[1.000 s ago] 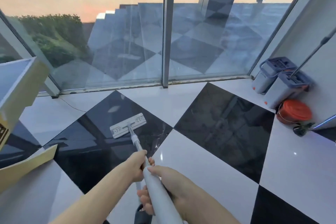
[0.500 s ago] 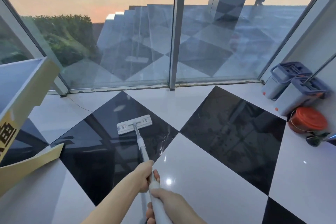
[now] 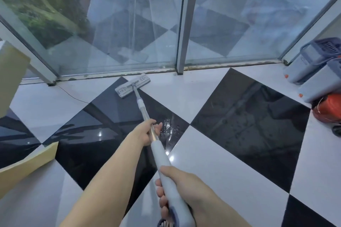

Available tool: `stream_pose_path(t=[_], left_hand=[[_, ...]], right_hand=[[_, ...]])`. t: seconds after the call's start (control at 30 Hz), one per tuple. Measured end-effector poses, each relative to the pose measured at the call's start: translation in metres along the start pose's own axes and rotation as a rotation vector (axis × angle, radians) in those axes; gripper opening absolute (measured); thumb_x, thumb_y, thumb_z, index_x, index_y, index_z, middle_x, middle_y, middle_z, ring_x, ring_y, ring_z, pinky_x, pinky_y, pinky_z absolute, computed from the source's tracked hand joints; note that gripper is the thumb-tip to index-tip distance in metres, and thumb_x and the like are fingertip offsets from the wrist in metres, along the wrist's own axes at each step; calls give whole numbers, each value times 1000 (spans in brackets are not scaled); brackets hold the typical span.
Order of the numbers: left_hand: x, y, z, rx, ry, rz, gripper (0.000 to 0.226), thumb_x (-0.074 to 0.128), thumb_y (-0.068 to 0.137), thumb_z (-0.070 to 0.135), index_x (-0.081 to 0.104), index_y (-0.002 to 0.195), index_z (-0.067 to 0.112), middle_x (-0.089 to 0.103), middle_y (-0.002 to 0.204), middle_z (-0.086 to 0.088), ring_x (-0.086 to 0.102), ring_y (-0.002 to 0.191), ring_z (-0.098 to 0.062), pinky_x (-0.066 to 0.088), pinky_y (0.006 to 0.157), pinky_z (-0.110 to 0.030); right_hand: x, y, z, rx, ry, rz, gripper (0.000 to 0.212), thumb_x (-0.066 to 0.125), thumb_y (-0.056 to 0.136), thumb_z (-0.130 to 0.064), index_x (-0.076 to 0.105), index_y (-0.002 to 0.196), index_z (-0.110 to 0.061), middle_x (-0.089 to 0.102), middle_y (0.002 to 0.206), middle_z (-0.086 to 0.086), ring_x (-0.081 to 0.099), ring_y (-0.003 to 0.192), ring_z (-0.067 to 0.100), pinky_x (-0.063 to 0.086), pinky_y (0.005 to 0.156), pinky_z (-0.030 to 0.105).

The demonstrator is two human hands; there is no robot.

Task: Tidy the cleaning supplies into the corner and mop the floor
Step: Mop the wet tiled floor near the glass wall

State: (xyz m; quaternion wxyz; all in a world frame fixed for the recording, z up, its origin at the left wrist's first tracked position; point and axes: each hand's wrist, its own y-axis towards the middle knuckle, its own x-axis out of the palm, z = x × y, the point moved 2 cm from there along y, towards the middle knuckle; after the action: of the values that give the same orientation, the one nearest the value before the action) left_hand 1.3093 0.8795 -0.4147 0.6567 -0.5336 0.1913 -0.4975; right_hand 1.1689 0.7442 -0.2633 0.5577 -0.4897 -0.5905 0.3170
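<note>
Pushing the mop (image 3: 147, 116) along the floor (image 3: 230, 167) is the step in hand, and from the head view, the only one I have, both hands are on the handle. My left hand (image 3: 147, 131) is wrapped round the thin metal part of the pole, further down toward the head; my right hand (image 3: 186, 184) is curled tight round the thick white grip nearer my body. Neither hand holds anything else.

Beyond my left hand the pole runs out to the flat mop head (image 3: 132, 87), which lies on the tiles at the tip of a black one, just short of the window frame (image 3: 118, 74). To do this well, I judge I should keep the head flat, press lightly through the forward hand and steer with the rear one, then draw back in overlapping passes before it knocks the frame. Just right of my left hand there are water droplets (image 3: 168, 127) on the black tile that, I judge, a pass should take up.

Counting: one mop, two hands. Far off to the right of my grip, in the corner, two grey buckets (image 3: 313, 64) stand touching each other, with one orange round thing (image 3: 330, 107) just beside them. To the left, one yellow board (image 3: 27, 167) leans at the edge, partly cut off.
</note>
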Motion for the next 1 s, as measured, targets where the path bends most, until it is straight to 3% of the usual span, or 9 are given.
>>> stream_pose_path(t=[0.07, 0.17, 0.33, 0.57, 0.67, 0.77, 0.87, 1.0], left_hand=[[3, 7, 1, -11, -67, -13, 26, 44, 97, 9, 38, 72, 11, 43, 41, -2, 35, 23, -7, 33, 29, -10], [8, 4, -2, -32, -69, -3, 30, 44, 96, 9, 36, 68, 13, 34, 35, 3, 31, 22, -6, 30, 29, -8], [7, -16, -26, -48, -28, -17, 26, 44, 98, 12, 35, 73, 13, 34, 38, 2, 32, 24, -7, 31, 29, -10], [18, -93, -116, -98, -33, -72, 25, 47, 100, 24, 37, 81, 12, 37, 48, -2, 37, 29, -11, 38, 33, -15], [23, -133, -161, -125, -1, -106, 26, 44, 101, 28, 39, 82, 10, 42, 50, -4, 40, 37, -13, 42, 36, -17], [29, -164, -205, -150, 5, -108, 22, 45, 100, 25, 42, 88, 7, 46, 56, -6, 41, 47, -12, 44, 37, -18], [34, -181, -243, -145, 22, -93, 16, 47, 100, 19, 40, 92, 7, 43, 65, -7, 43, 42, -14, 45, 36, -18], [50, -190, -272, -92, 119, -39, 16, 45, 100, 18, 39, 90, 8, 39, 59, -5, 41, 35, -14, 42, 33, -18]], right_hand=[[-1, -2, -8, 22, -36, 17, 28, 57, 91, -29, 54, 78, -4, 50, 51, 7, 46, 34, 15, 40, 39, 15], [0, -1, -11, 33, -72, 27, 28, 57, 89, -31, 54, 78, -5, 53, 52, 6, 48, 35, 15, 41, 38, 15], [-7, -3, 2, 19, -148, 34, 28, 58, 88, -32, 55, 77, -6, 55, 52, 6, 51, 36, 15, 43, 39, 17], [-48, -18, 55, -56, -197, 107, 28, 59, 85, -29, 58, 88, -1, 60, 66, 12, 55, 42, 19, 46, 41, 21], [-69, -38, 86, -47, -251, 124, 27, 57, 85, -29, 58, 90, -2, 61, 71, 12, 56, 49, 20, 46, 43, 22], [-89, -64, 120, -54, -230, 111, 28, 56, 87, -29, 55, 93, -2, 59, 66, 12, 54, 40, 20, 45, 41, 19], [-111, -88, 149, -68, -205, 74, 24, 54, 86, -23, 54, 96, -1, 57, 64, 13, 53, 36, 20, 44, 42, 19], [-136, -107, 167, -115, -171, 52, 22, 52, 87, -18, 53, 101, -1, 56, 64, 13, 52, 36, 20, 43, 42, 19]])
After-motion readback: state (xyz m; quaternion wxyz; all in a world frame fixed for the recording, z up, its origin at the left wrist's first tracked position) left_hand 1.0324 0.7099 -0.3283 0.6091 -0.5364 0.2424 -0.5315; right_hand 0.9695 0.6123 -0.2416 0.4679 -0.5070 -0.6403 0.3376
